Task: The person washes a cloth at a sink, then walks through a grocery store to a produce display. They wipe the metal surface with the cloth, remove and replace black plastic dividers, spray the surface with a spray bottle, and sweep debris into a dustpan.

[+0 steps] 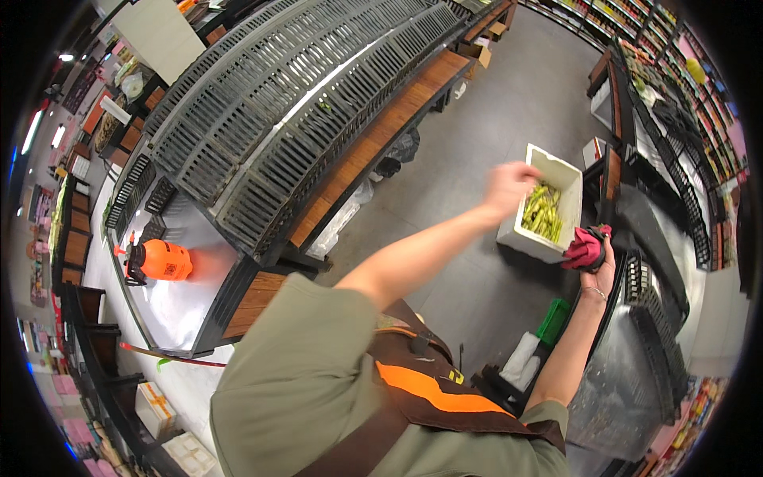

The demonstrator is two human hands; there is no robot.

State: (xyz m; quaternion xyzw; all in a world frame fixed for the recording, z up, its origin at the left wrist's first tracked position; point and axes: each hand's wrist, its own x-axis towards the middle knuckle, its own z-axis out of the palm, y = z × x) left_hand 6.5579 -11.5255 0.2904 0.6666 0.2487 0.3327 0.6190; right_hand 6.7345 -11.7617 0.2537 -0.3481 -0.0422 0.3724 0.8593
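Observation:
In front of me is a white foam box point(570, 179) with long yellow-green vegetables point(541, 214) inside; their exact kind is hard to tell. My left hand point(509, 188) is blurred at the box's left rim, its fingertips by the opening above the vegetables. Whether it holds anything does not show. At the box's near right corner, my right hand point(598, 268) grips a bunched dark red and black cloth point(587, 247), with fingers partly hidden behind it.
Black slatted display racks point(310, 77) with a wooden ledge point(381, 149) run along the left. An orange pump sprayer point(161, 260) stands on a metal surface. To the right are black plastic crates point(641, 286); a green plastic basket point(553, 322) sits low near my right forearm.

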